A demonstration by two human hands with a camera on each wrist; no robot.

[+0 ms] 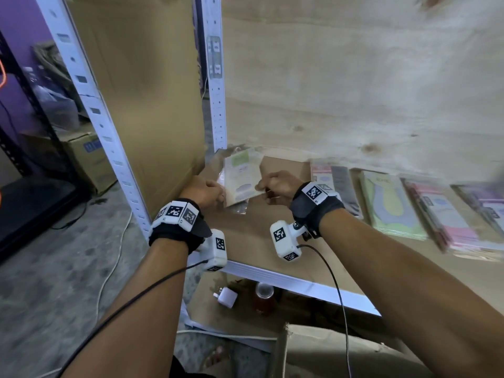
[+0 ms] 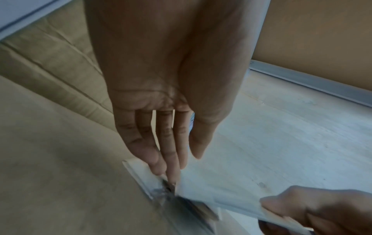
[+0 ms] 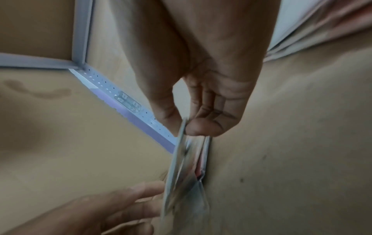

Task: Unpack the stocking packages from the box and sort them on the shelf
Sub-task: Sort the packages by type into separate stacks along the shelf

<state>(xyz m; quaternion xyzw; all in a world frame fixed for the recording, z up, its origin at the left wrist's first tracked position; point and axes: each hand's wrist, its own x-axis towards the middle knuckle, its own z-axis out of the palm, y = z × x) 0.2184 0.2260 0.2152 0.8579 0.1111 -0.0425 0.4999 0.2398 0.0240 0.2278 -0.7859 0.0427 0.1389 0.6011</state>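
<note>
A small stack of stocking packages (image 1: 241, 178), cream with a green top, is held tilted over the left end of the cardboard-lined shelf (image 1: 272, 241). My right hand (image 1: 261, 185) pinches its right edge between thumb and fingers (image 3: 201, 128). My left hand (image 1: 218, 190) has straight fingers (image 2: 155, 155) that touch the stack's left edge. In the right wrist view the packages (image 3: 185, 167) show edge-on and fanned apart, with the left hand's fingers (image 3: 124, 202) against them. The open cardboard box (image 1: 327, 347) sits low in front of me.
Sorted packages lie in a row to the right: grey-striped (image 1: 343, 189), green (image 1: 390, 205), pink (image 1: 447, 225). A tall cardboard panel (image 1: 141, 91) and a white upright (image 1: 216, 77) close the shelf's left side. Below are a white plug (image 1: 226, 296) and a bottle (image 1: 264, 298).
</note>
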